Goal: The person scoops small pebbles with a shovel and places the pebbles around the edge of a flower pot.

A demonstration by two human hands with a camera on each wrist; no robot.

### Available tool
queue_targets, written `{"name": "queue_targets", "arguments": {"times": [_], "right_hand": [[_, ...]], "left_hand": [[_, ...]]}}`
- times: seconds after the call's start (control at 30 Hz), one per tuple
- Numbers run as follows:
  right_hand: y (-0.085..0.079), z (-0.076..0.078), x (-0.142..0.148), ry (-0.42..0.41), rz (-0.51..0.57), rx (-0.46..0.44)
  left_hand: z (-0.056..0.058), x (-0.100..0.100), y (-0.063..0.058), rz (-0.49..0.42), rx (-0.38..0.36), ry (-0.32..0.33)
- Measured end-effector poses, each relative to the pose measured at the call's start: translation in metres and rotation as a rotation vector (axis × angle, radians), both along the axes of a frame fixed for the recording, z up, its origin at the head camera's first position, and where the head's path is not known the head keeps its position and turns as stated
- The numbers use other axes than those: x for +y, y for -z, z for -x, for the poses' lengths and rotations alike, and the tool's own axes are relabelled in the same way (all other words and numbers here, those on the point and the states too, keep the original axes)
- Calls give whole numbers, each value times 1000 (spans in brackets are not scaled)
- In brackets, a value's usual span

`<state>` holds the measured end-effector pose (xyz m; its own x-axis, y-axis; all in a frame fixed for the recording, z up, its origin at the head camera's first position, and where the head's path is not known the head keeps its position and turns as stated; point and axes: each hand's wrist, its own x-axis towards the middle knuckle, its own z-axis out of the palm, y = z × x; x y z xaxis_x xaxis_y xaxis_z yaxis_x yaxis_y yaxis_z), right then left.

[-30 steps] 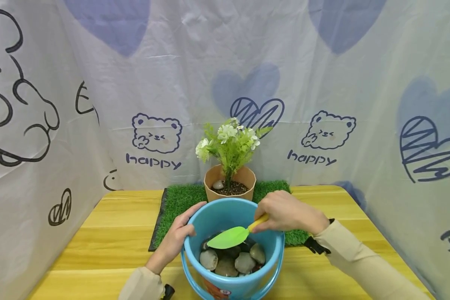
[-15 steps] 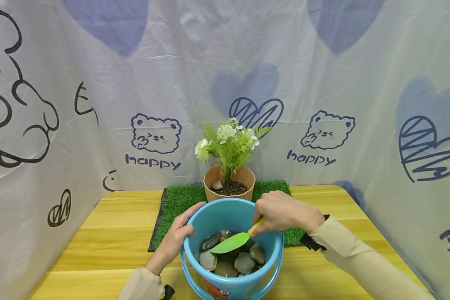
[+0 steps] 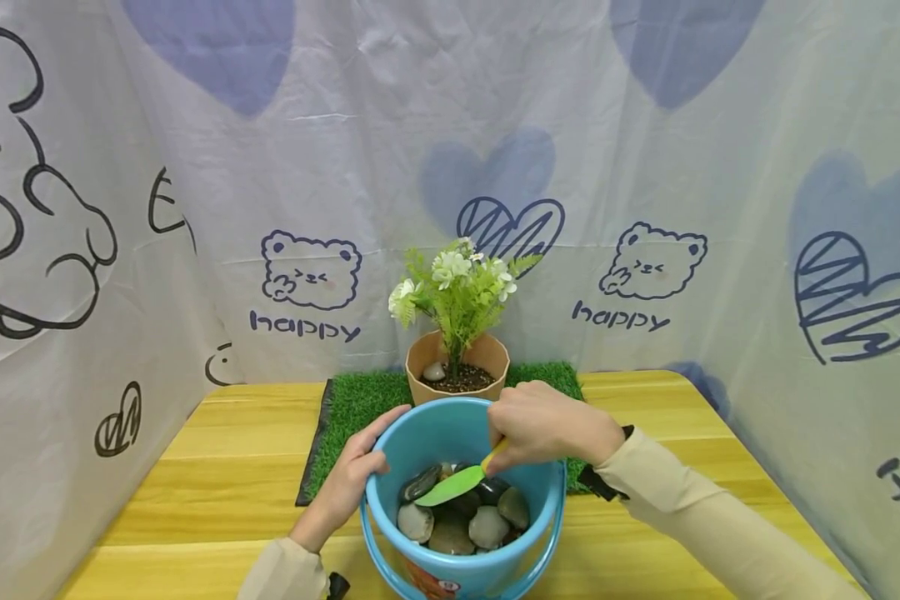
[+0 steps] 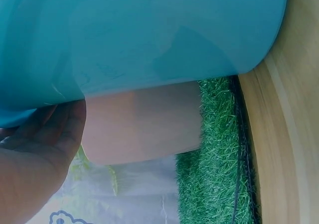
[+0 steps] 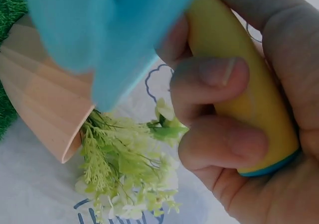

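Note:
A blue bucket (image 3: 487, 575) holds several smooth stones (image 3: 452, 533), grey, brown and black. My left hand (image 3: 345, 479) grips its rim at the left, thumb over the edge and fingers along the outside; the left wrist view shows these fingers against the bucket wall (image 4: 149, 35). My right hand (image 3: 551, 427) holds a garden trowel (image 3: 452, 486) above the right part of the bucket. Its green blade points down and left, low over the stones; whether it touches them I cannot tell. In the right wrist view, curled fingers wrap the yellow handle (image 5: 239, 79).
Directly behind the bucket stands a tan pot (image 3: 420, 390) with dark soil, a pale stone and a white-flowered plant (image 3: 461, 292). A green turf mat (image 3: 352, 425) lies under it on the wooden table (image 3: 210, 475). Printed white curtains (image 3: 390, 167) surround the table.
My right hand has shifted left with the trowel, and its blade has dipped toward the stones. A dark stone at the left inside the bucket is more exposed. The left hand stays put.

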<state>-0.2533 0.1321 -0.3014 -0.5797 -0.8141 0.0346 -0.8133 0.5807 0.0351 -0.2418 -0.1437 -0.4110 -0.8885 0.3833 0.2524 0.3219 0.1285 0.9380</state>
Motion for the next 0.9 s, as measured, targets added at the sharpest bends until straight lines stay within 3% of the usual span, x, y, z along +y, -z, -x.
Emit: {"name": "queue_targets", "arguments": {"times": [0.33,0.9], "right_hand": [[15,16,-5,27,10,19],[35,20,13,-118,154,220]], "left_hand": [[1,0,1,4,-4,-10],[1,0,1,1,11,-12]]}}
